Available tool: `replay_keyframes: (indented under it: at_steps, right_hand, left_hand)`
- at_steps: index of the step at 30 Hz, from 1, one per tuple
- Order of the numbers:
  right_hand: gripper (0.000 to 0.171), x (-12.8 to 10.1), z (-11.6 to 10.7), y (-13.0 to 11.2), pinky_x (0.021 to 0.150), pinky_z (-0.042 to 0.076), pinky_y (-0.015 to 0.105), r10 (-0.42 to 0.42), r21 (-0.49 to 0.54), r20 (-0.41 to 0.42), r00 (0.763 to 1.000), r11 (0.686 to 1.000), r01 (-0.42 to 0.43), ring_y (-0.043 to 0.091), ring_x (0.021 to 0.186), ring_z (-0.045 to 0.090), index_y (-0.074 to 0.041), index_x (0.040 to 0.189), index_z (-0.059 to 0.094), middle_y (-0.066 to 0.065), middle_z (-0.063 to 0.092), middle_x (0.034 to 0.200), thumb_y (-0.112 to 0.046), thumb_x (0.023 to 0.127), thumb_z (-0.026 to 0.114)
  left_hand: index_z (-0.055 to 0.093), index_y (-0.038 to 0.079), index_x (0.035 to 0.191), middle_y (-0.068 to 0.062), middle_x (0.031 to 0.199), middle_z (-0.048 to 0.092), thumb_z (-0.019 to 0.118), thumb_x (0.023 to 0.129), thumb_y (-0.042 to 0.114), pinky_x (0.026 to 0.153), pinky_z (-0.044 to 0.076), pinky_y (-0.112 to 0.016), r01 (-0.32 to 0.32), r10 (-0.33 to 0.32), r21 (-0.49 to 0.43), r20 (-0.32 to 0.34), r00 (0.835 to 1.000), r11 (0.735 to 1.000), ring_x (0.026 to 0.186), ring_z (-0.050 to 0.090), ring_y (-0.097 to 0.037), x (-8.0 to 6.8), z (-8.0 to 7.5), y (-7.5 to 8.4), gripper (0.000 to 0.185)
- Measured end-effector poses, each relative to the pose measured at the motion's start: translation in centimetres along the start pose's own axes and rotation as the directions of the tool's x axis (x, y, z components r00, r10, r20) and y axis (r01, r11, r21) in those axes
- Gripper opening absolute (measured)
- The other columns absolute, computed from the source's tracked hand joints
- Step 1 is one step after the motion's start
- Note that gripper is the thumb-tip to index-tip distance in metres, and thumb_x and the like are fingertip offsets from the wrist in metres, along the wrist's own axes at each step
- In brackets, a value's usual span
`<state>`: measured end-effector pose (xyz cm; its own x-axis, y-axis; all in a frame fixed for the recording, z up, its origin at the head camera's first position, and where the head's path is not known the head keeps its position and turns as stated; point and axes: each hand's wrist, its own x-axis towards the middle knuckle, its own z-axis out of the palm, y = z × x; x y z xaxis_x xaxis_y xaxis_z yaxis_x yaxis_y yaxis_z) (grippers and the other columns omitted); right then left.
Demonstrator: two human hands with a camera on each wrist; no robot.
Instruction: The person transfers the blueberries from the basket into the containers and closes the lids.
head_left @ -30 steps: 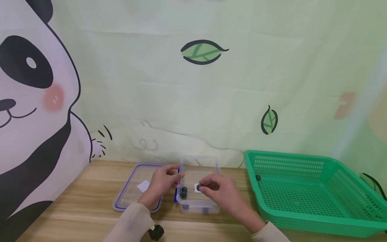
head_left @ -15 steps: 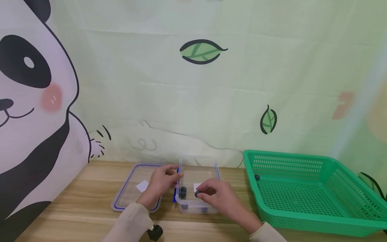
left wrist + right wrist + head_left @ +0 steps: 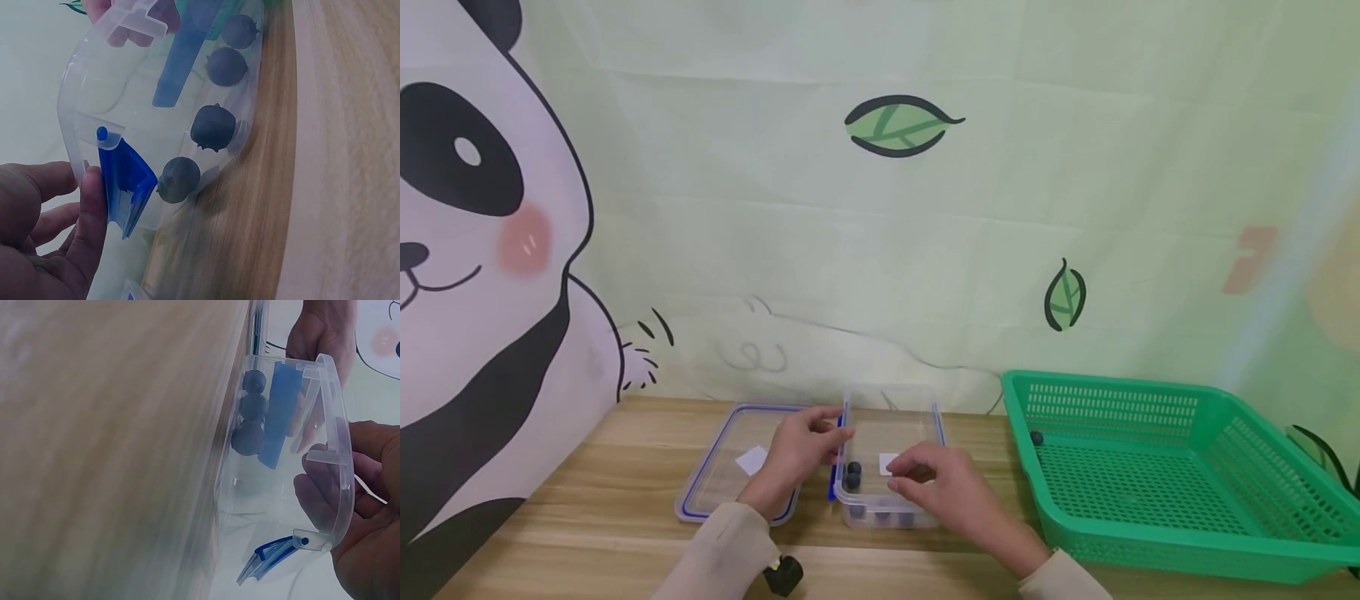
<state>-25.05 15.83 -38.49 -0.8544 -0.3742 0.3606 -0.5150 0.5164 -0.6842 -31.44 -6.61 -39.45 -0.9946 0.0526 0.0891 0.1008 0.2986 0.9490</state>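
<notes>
Plastic box partly behind right fingers

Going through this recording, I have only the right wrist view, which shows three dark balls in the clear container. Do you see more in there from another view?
Observer: Yes. The left wrist view shows four dark balls through the wall of the clear container; I can't rule out others being hidden.

Operator: Good to know. My view shows nothing beyond the container's right side. Is there a loose ball anywhere over there?

Observer: One that I can make out. In the head view, a single dark ball sits inside the green basket, close to the basket's left wall.
</notes>
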Motion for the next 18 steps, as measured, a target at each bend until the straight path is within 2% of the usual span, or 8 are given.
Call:
replay_keyframes:
  at_steps: [6,18]
  right_hand:
    - [0.007,-0.13,0.02,0.1,0.08,0.063,0.028,-0.019,0.016,-0.011,1.0,1.0,0.02,0.016,0.088,0.072,-0.003,0.102,0.079,0.008,0.076,0.101,-0.004,0.095,0.079]
    - [0.007,-0.24,-0.75,-0.53,0.08,0.062,0.025,-0.051,0.009,-0.084,0.995,0.999,0.052,0.014,0.089,0.072,-0.009,0.102,0.08,-0.002,0.076,0.098,-0.007,0.095,0.081]
  left_hand:
    - [0.065,-0.004,0.14,-0.015,0.101,0.07,0.076,0.099,0.007,0.072,0.066,-0.032,-0.004,0.004,0.006,0.0,1.0,1.0,0.075,0.071,-0.018,0.04,0.05,-0.05,0.044]
    - [0.065,-0.003,0.141,-0.015,0.103,0.069,0.076,0.099,0.009,0.072,0.065,-0.031,0.002,-0.002,0.01,-0.005,1.0,1.0,0.077,0.071,-0.019,0.05,0.06,-0.03,0.045]
